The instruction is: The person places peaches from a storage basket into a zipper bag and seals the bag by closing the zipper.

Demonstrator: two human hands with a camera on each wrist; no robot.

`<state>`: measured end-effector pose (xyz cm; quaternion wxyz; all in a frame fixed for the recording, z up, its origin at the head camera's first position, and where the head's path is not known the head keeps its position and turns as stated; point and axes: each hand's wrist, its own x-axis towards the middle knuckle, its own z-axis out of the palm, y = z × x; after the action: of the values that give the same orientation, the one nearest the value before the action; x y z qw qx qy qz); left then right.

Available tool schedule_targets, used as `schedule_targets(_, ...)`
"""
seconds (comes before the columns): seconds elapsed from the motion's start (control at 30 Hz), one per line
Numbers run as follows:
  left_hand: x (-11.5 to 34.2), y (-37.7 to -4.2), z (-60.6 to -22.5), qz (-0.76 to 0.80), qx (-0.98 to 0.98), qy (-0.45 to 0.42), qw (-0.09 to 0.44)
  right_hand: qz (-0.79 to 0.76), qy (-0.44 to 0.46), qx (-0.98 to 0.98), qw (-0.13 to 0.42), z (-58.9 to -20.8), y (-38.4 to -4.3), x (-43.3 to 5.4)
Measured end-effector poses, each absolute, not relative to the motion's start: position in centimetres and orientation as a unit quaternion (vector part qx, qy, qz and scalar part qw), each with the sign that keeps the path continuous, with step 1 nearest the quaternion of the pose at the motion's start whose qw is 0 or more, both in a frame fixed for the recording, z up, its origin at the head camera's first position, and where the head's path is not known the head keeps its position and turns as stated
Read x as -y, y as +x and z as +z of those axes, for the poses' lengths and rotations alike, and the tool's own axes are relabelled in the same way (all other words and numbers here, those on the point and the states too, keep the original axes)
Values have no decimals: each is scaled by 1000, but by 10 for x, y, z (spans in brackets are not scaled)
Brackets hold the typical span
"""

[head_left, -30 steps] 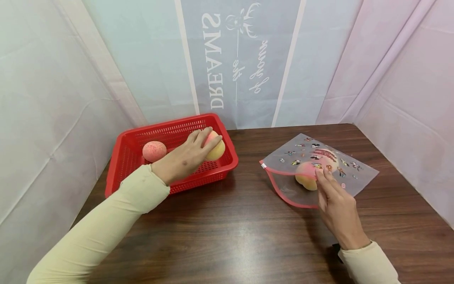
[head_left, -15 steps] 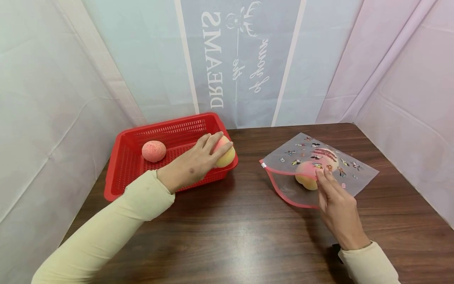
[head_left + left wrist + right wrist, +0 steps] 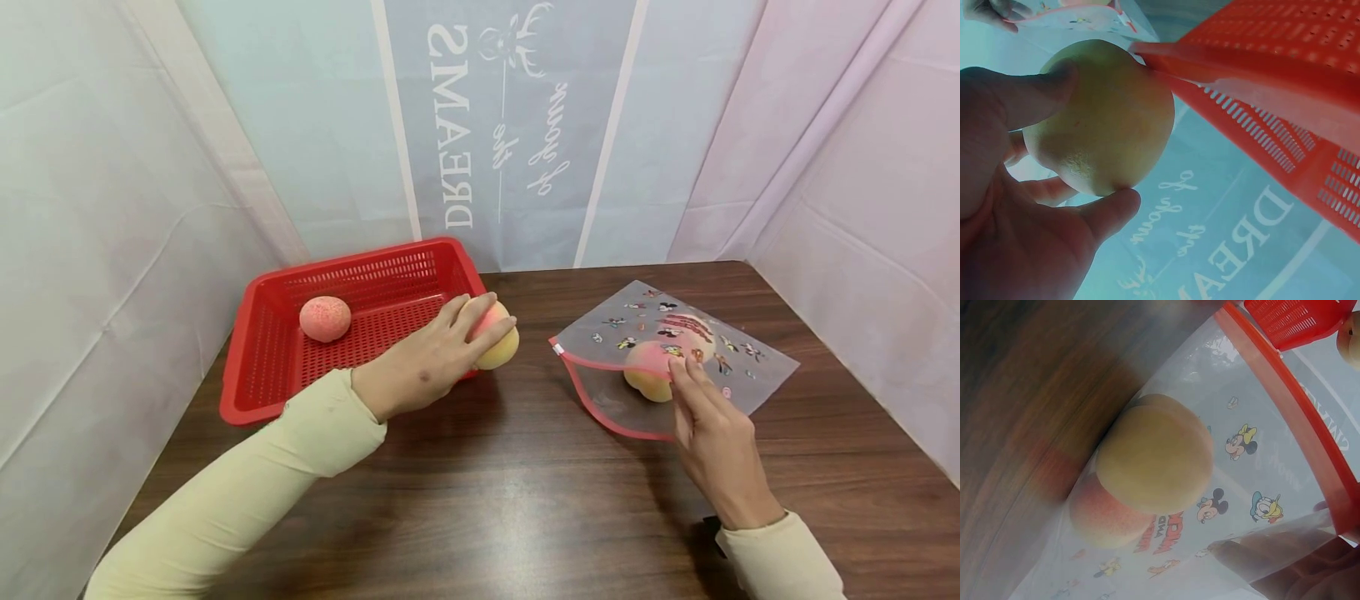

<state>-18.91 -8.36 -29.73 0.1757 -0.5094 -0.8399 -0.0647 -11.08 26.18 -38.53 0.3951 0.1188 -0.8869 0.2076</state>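
Note:
My left hand (image 3: 420, 367) grips a pink-and-yellow peach (image 3: 501, 343) just past the right rim of a red plastic basket (image 3: 237, 358). In the left wrist view, thumb and fingers wrap round the peach (image 3: 1110, 119), whose yellow side faces the camera. Another peach (image 3: 325, 319), speckled pink, lies in the basket. On the right, my right hand (image 3: 720, 446) pinches the red-edged mouth of a clear zip bag (image 3: 592, 329) printed with cartoon figures, raising that edge. Two peaches rest inside: a yellow one (image 3: 1154, 459) nearer the mouth and a pinker one (image 3: 1107, 515) behind it.
Basket and bag stand on a dark wooden table (image 3: 480, 500), with the bag to the basket's right. A printed cloth (image 3: 502, 133) hangs behind the table's back edge, and pale cloth sides (image 3: 885, 208) close in left and right.
My left hand has lifted the peach out of the basket and carried it right, past the rim and a little toward me. The right hand and bag have stayed in place.

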Motion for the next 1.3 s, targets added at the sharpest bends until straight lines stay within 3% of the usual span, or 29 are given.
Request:
schedule_targets(0.97,29,-182,-314,-95,795,-571,184,206,137,878,411,-389,-114,-264)
schedule_targets(1.3,11,-178,-326,-82,798,-575,163,207,135,881,404,-388,-114,-265)
